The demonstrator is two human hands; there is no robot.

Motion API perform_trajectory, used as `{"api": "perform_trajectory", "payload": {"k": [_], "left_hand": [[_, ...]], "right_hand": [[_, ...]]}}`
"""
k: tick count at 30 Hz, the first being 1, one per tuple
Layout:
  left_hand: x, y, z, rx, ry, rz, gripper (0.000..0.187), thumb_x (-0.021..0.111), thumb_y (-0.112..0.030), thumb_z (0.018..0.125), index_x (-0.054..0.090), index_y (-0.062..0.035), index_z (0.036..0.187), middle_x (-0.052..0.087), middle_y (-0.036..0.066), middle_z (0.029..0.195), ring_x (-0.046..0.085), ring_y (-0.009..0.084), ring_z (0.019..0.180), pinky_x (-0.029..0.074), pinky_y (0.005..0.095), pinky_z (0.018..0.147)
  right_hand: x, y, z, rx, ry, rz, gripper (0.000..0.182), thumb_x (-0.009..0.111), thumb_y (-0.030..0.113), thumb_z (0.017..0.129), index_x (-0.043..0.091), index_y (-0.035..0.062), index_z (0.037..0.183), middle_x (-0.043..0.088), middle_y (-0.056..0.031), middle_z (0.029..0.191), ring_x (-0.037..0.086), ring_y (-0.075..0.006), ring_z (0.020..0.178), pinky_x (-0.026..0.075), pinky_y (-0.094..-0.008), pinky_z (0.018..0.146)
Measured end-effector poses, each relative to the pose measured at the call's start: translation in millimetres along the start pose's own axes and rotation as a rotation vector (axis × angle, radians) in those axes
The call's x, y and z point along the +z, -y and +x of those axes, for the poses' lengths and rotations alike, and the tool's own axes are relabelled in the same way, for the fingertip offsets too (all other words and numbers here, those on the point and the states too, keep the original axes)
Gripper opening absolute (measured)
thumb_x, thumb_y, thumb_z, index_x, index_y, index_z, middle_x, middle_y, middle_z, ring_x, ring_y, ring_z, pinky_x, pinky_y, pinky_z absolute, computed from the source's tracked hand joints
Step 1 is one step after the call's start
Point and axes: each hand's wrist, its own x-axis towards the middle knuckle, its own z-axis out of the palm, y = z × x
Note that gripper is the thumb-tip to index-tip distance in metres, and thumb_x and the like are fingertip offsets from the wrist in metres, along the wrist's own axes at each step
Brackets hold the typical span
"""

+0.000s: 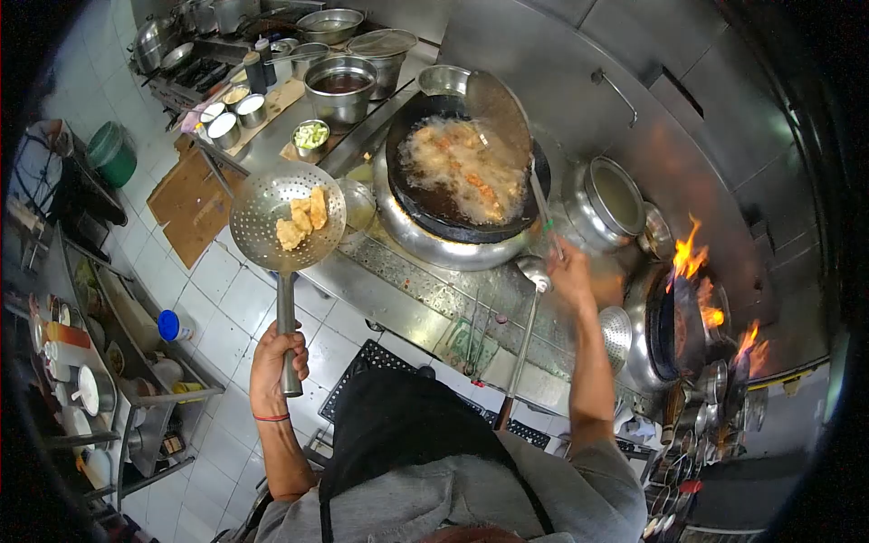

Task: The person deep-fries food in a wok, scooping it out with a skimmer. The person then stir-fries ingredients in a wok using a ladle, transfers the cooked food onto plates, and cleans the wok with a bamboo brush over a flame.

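My left hand (pixel 279 355) is wrapped round the handle of a perforated skimmer (pixel 256 210), held level over the floor and counter edge. Several pieces of golden fried food (pixel 301 219) lie in its bowl. My right hand (pixel 568 270) grips the handle of a second round strainer (pixel 498 116), whose bowl is over the back right part of the wok (pixel 409 188). Bubbling oil (pixel 453 163) fills the wok, with browned pieces in it. The right fingers are slightly blurred.
Flames (pixel 690 253) rise at a burner on the right. A ladle (pixel 534 271) and another skimmer (pixel 615 337) rest on the counter. Behind stand a pot of dark liquid (pixel 340 83), a bowl of chopped green vegetables (pixel 310 136) and a lidded pan (pixel 617 195).
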Motion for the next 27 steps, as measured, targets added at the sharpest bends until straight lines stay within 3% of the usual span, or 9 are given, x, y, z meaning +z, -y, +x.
{"api": "perform_trajectory", "payload": {"k": [3, 5, 6, 8, 9, 11, 21, 25, 27], "left_hand": [[-4.6, -6.9, -6.0, 0.015, 0.008, 0.006, 0.023, 0.053, -0.002, 0.079, 0.047, -0.0016, 0.101, 0.047, 0.006, 0.062, 0.045, 0.0123, 0.040, 0.040, 0.0268, 0.033], [-6.6, -10.2, -9.0, 0.026, -0.025, 0.055, 0.024, 0.051, -0.002, 0.078, 0.047, -0.0011, 0.101, 0.047, 0.006, 0.062, 0.045, 0.0122, 0.040, 0.040, 0.0265, 0.032], [-5.4, -11.0, -11.1, 0.028, -0.029, 0.041, 0.024, 0.050, -0.002, 0.077, 0.046, -0.0006, 0.101, 0.047, 0.006, 0.062, 0.045, 0.0122, 0.039, 0.039, 0.0261, 0.031], [-3.7, -10.7, -15.9, 0.035, -0.056, 0.033, 0.024, 0.050, -0.002, 0.077, 0.046, -0.0004, 0.101, 0.047, 0.006, 0.062, 0.045, 0.0121, 0.039, 0.039, 0.0261, 0.031], [-3.2, -10.8, -17.4, 0.035, -0.076, 0.031, 0.024, 0.050, -0.002, 0.077, 0.046, -0.0001, 0.101, 0.047, 0.006, 0.062, 0.045, 0.0121, 0.039, 0.039, 0.0261, 0.031], [-5.0, -8.4, -22.4, 0.049, -0.072, 0.035, 0.025, 0.050, -0.002, 0.077, 0.046, 0.0001, 0.101, 0.047, 0.006, 0.062, 0.045, 0.0123, 0.039, 0.039, 0.0264, 0.031], [-8.4, 8.2, -41.0, 0.060, -0.118, -0.063, 0.029, 0.053, -0.001, 0.076, 0.044, 0.0007, 0.104, 0.048, 0.007, 0.063, 0.045, 0.0134, 0.039, 0.040, 0.0277, 0.031], [-7.1, 13.2, -39.2, 0.057, -0.107, -0.043, 0.029, 0.053, -0.001, 0.076, 0.045, 0.0010, 0.104, 0.047, 0.007, 0.063, 0.045, 0.0134, 0.039, 0.040, 0.0276, 0.031], [-5.3, 14.7, -36.7, 0.087, -0.104, -0.058, 0.027, 0.053, -0.001, 0.077, 0.045, 0.0010, 0.102, 0.047, 0.007, 0.062, 0.045, 0.0135, 0.039, 0.040, 0.0279, 0.031]], "right_hand": [[-30.9, -13.6, 50.1, 0.020, -0.013, -0.160, 0.034, 0.056, 0.012, 0.088, 0.059, 0.0064, 0.121, 0.061, -0.0153, 0.070, 0.053, -0.0163, 0.055, 0.046, -0.0340, 0.057], [-45.6, -42.3, 82.8, 0.096, 0.145, 0.071, 0.032, 0.054, 0.014, 0.091, 0.057, 0.0076, 0.123, 0.057, -0.0054, 0.064, 0.048, -0.0131, 0.045, 0.039, -0.0308, 0.043], [-53.9, -42.7, 87.6, 0.089, 0.149, 0.071, 0.032, 0.054, 0.014, 0.091, 0.057, 0.0076, 0.123, 0.057, -0.0054, 0.064, 0.048, -0.0131, 0.045, 0.039, -0.0308, 0.043], [-68.2, -38.9, 95.3, 0.451, 0.411, 0.331, 0.036, 0.052, 0.015, 0.094, 0.049, 0.0103, 0.129, 0.050, 0.0019, 0.062, 0.038, -0.0068, 0.038, 0.027, -0.0253, 0.032], [-72.9, -44.8, 99.0, 0.446, 0.415, 0.331, 0.036, 0.052, 0.015, 0.094, 0.049, 0.0103, 0.129, 0.050, 0.0019, 0.062, 0.038, -0.0068, 0.038, 0.027, -0.0253, 0.032], [-80.9, -57.5, 105.9, 0.620, 0.559, 0.536, 0.039, 0.051, 0.017, 0.095, 0.042, 0.0126, 0.133, 0.044, 0.0034, 0.062, 0.029, -0.0029, 0.036, 0.016, -0.0213, 0.028], [-90.2, -71.0, 114.9, 0.585, 0.849, 0.611, 0.039, 0.048, 0.019, 0.097, 0.041, 0.0119, 0.135, 0.046, 0.0025, 0.066, 0.028, -0.0008, 0.037, 0.019, -0.0185, 0.026], [-65.2, -70.2, 114.3, 0.632, 0.837, 0.644, 0.038, 0.048, 0.018, 0.097, 0.041, 0.0116, 0.134, 0.045, 0.0025, 0.067, 0.029, -0.0007, 0.037, 0.020, -0.0182, 0.026], [-46.6, -63.9, 111.5, 0.627, 0.859, 0.820, 0.036, 0.048, 0.019, 0.097, 0.042, 0.0115, 0.132, 0.044, 0.0031, 0.066, 0.029, -0.0009, 0.037, 0.020, -0.0186, 0.026]]}}
